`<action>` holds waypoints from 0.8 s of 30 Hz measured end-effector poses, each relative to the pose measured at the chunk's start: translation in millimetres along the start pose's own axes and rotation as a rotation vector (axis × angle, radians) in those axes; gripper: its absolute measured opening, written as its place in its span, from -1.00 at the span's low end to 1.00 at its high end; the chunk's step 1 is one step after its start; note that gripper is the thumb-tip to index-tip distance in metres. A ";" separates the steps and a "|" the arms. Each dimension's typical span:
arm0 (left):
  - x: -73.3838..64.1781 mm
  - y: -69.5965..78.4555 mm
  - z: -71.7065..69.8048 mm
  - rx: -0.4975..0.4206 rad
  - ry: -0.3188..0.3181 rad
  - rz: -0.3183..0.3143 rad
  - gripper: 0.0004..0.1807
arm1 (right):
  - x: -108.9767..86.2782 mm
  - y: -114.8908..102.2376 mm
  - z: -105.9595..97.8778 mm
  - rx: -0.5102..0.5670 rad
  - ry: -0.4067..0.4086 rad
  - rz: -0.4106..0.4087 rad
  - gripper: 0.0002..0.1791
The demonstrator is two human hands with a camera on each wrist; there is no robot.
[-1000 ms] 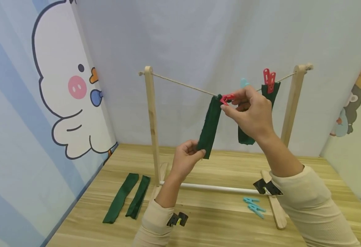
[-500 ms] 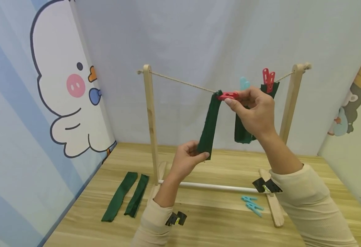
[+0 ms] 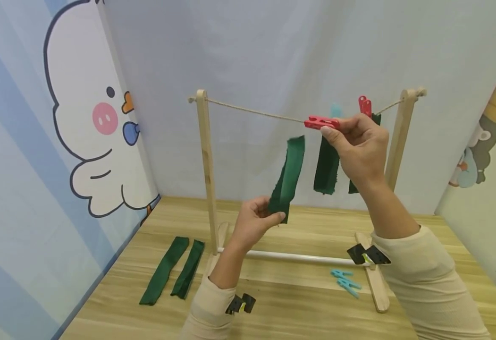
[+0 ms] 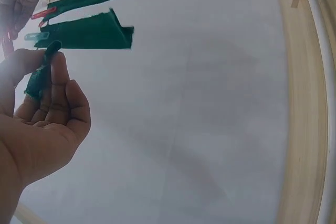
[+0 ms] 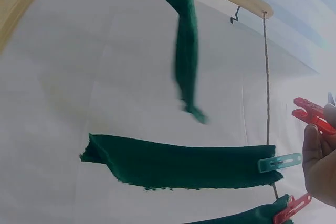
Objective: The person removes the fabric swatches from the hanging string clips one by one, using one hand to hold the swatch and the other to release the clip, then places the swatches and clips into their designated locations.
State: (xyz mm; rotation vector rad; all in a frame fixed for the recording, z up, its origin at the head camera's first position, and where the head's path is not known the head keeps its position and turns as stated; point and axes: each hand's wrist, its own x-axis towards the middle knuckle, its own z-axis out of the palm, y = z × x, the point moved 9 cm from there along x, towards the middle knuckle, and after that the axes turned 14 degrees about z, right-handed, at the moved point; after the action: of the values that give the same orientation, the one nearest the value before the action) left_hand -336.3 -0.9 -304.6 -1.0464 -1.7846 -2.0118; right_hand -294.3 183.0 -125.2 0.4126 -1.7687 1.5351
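My left hand (image 3: 256, 219) pinches the lower end of a dark green cloth strip (image 3: 292, 163), whose top end stands free below the rope (image 3: 252, 111). Up by the rope, my right hand (image 3: 364, 151) pinches a red clothespin (image 3: 321, 123) between thumb and fingers. In the right wrist view the red clothespin (image 5: 315, 116) has no cloth in it. Behind that hand, one green strip (image 3: 326, 167) hangs under a light blue clothespin (image 5: 280, 162). Another strip hangs farther right under a second red clothespin (image 3: 365, 106), partly hidden by the hand.
Two green strips (image 3: 164, 271) lie on the wooden table (image 3: 290, 307) at the left. Light blue clothespins (image 3: 346, 282) lie near the right foot of the rack. Wooden posts (image 3: 205, 165) hold up the rope, with a white bar (image 3: 298, 257) low between them.
The red clothespin has come off the strip's top end and moved right and up with my right hand. The strip has dropped off the rope; my left hand still holds its lower end.
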 end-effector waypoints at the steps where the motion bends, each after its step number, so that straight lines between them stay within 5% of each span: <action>1: -0.7 -1.2 -0.5 0.001 0.003 -0.008 -0.75 | -0.4 1.3 0.1 -0.003 -0.005 0.004 -0.80; 12: -20.2 -5.7 -4.4 -0.088 0.053 -0.076 -0.75 | -19.2 20.3 -6.7 -0.075 -0.081 0.077 -0.75; 24: -40.3 -12.3 -15.8 -0.064 0.059 -0.159 -0.73 | -48.6 42.0 -16.2 -0.099 -0.117 0.121 -0.73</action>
State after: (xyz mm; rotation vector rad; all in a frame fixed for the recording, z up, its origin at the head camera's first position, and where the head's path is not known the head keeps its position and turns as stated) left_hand -320.7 -23.8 -340.2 -0.8767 -1.8363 -2.1826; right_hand -284.6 197.1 -189.2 0.3577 -1.9839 1.5249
